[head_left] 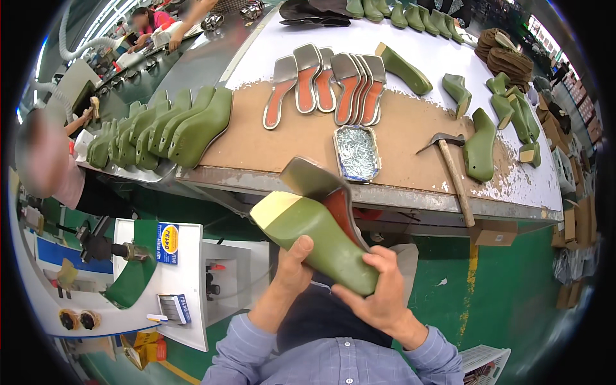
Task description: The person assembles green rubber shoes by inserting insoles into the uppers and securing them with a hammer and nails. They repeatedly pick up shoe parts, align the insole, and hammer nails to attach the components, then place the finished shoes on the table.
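The green shoe last [314, 234] sits in both hands over the person's lap, just near of the worktop [308, 138] edge, with a grey-and-red insole [321, 186] lying against its sole. The left hand [292, 269] wraps its fingers closed around the near side; the right hand [378, 292] cups the narrow end, fingers curled shut on it. It looks like hard, smooth plastic — stiff, fairly heavy and likely slippery — so a full grip around the thick body seems safest, while the thin insole could slide off. Beyond, on the worktop: a tray of tacks [357, 153], a hammer [452, 163] to the right, more insoles [327, 86] farther off, a row of lasts [163, 131] at left.
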Available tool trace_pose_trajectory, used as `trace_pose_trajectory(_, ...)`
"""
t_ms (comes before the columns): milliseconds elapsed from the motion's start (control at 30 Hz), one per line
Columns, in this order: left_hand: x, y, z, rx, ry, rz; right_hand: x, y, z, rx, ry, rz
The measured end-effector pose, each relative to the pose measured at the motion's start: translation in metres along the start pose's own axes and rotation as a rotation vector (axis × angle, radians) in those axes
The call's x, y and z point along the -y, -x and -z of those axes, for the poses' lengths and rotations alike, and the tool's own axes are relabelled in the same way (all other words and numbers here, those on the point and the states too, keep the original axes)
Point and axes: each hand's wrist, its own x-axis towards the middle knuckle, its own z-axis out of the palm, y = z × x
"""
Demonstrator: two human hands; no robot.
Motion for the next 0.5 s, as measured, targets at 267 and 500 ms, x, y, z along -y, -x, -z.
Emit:
trace_pose_trajectory(267,-0.026,0.024,-0.017,0.082,-0.445,-0.213,0.004,0.012,0.002,0.239,-0.837,-0.514)
trace_pose_trajectory(500,-0.018,0.014,-0.061,-0.099,-0.496,-0.467,0.014,-0.018,0.023,0.125,-0.031,0.006)
